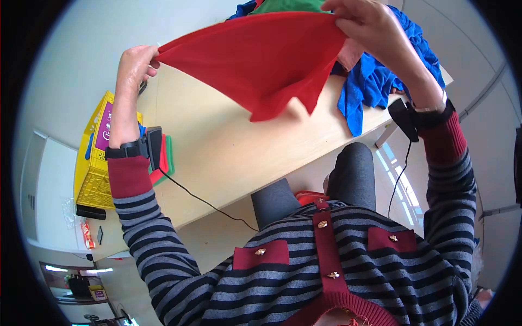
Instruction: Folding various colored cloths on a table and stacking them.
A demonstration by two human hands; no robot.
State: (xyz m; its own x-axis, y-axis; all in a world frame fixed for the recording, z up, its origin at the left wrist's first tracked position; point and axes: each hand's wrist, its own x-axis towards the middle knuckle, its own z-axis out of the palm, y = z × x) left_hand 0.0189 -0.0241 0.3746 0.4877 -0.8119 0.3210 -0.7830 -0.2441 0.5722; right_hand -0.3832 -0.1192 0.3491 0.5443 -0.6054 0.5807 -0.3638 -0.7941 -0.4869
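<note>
A red cloth (261, 57) is stretched between my hands above the pale wooden table (209, 155). My left hand (136, 66) pinches its left corner. At the upper right my right hand (372, 27) grips the other end near the top edge. The cloth's lower part hangs in loose folds over the tabletop. Behind my right hand lies a rumpled heap of blue cloth (367, 89), one end drooping over the table's near edge. A green cloth (296, 5) shows at the top, partly hidden by the red one.
A yellow crate (93, 187) stands at the left. Beside it, partly behind my left wrist device (155, 148), lie flat green cloth (169, 155) and red cloth. Cables run from both wrist devices. A red-and-white packet (87, 234) lies near the table's left end.
</note>
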